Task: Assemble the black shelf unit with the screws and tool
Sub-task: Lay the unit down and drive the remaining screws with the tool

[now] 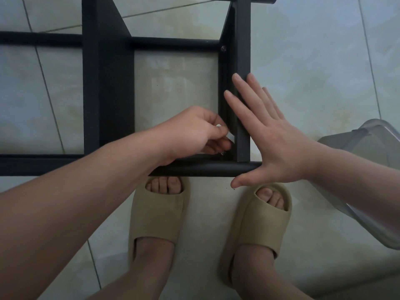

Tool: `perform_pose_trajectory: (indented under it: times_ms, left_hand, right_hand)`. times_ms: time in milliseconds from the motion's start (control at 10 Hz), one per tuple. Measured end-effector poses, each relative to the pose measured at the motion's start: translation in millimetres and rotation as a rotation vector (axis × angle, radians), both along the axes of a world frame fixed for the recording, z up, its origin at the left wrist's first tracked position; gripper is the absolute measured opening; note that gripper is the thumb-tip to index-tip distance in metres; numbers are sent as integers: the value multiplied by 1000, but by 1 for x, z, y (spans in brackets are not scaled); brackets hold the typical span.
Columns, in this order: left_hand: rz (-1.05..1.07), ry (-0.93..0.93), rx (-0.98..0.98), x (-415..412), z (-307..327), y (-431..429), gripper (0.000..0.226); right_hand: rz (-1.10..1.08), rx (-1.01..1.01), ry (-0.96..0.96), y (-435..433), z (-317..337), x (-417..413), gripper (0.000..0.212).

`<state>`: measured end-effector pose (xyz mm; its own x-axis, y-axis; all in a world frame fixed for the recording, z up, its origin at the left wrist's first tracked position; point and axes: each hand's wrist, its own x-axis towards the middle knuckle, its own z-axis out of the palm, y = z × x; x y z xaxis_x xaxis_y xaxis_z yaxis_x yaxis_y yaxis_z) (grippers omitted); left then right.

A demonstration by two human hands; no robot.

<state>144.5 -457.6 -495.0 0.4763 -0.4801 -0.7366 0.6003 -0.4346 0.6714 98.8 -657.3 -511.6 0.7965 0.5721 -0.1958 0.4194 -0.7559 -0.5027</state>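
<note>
Noted black shelf unit (108,83) lying on tiled floor (303,61), just ahead of the feet. Found one screw (223,48) seated at far joint of right post (243,50); judged near corner joint in progress, remainder unverified. Recorded left grip (194,131) pinching small silvery piece (219,126) there, right grip (275,144) flat, fingers straight against post. Spotted clear container (374,126) at right; could not tell contents.

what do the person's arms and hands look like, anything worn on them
The left arm and right arm are bare, no sleeves in view. The left hand and right hand wear no gloves, rings, watch or bracelet. Visible nails are short and unpainted.
</note>
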Motion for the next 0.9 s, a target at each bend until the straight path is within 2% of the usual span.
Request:
perform_pose_trajectory:
  times_ms: [900]
  left_hand:
    - [-350,-133,55,2,-8,16,16]
  right_hand:
    - [2,-3,2,1,1,0,132]
